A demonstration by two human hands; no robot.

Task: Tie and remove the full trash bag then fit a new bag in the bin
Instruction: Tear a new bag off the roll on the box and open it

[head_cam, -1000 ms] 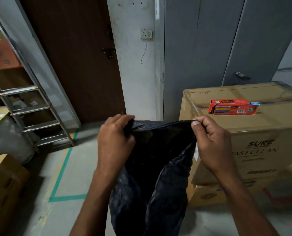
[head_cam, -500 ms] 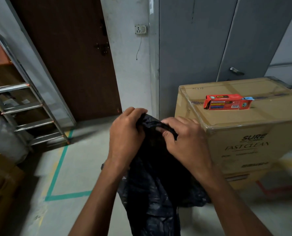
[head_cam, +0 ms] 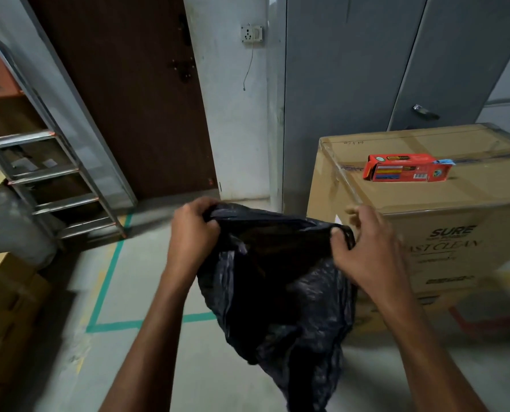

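Big carton [head_cam: 444,221] just beside right hand [head_cam: 366,254], blocks that side — open floor [head_cam: 146,272] left, ladder [head_cam: 57,185] beyond.

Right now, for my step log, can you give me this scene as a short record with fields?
bag: black, hanging limp, mouth stretched open between both hands
left grip: holds the mouth's left edge
right grip: pinches the mouth's right edge
bin: not in view
right side: carton with a red box on top
left side: ladder
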